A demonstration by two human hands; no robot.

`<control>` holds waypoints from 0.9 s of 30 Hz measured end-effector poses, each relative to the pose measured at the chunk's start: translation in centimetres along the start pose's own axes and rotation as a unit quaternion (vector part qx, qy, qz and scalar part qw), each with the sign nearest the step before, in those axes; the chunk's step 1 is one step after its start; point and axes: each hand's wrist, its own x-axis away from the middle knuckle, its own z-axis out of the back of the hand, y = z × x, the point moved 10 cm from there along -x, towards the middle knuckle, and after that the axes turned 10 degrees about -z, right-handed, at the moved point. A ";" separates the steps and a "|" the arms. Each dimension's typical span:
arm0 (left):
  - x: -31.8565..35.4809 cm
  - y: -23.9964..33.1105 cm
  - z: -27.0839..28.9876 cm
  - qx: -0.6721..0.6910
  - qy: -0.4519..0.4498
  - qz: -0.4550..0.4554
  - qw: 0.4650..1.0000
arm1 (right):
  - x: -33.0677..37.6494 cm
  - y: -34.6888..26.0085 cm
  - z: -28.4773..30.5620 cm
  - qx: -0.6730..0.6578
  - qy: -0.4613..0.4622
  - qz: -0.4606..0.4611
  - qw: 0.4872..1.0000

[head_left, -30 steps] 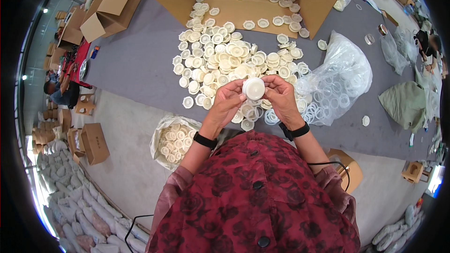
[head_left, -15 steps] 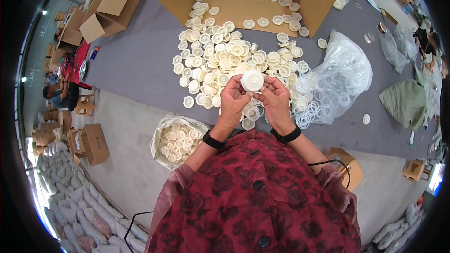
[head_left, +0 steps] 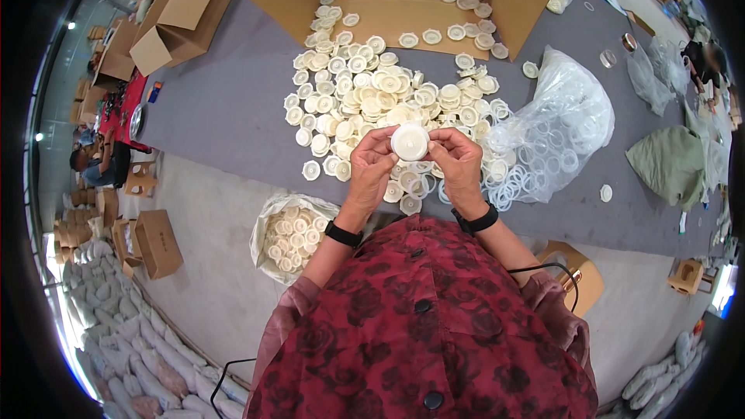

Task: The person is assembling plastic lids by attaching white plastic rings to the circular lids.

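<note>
A round white plastic cap point(head_left: 410, 142) is held up between my two hands, its flat face turned upward. My left hand point(head_left: 372, 167) pinches its left edge with thumb and fingers. On the opposite edge, the thumb and fingers of my right hand point(head_left: 458, 164) are closed too. Under and beyond the hands spreads a heap of cream plastic caps point(head_left: 349, 97) on the grey table. Clear sealing rings point(head_left: 508, 190) lie to the right of my hands, spilling from a transparent plastic bag point(head_left: 574, 101).
A cardboard box point(head_left: 528, 0) full of caps lies open at the table's far side. A white sack point(head_left: 264, 256) of caps stands on the floor at left. Green cloth point(head_left: 667, 171) rests at right. Another person point(head_left: 101, 163) sits far left.
Both hands have moved slightly apart and my left hand has shifted a little left. The cap has moved a little left and is still held between them.
</note>
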 end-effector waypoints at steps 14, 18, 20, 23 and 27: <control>-0.3 2.7 -1.5 -0.244 -0.195 0.071 0.947 | -0.5 -1.6 -2.6 0.269 -0.143 0.022 0.952; -0.6 4.4 -3.3 -0.287 -0.229 0.083 0.926 | -0.4 -1.1 -3.2 0.306 -0.191 -0.023 0.933; -0.7 4.8 -4.5 -0.373 -0.300 0.057 0.876 | -0.1 -0.5 -4.1 0.317 -0.231 -0.026 0.920; -1.0 3.8 -2.8 -0.299 -0.212 0.137 0.920 | -0.1 0.0 -3.9 0.204 -0.206 -0.097 0.952; -1.3 2.8 -1.1 -0.065 -0.100 0.067 0.991 | -1.1 0.2 -1.9 -0.042 -0.112 -0.087 0.989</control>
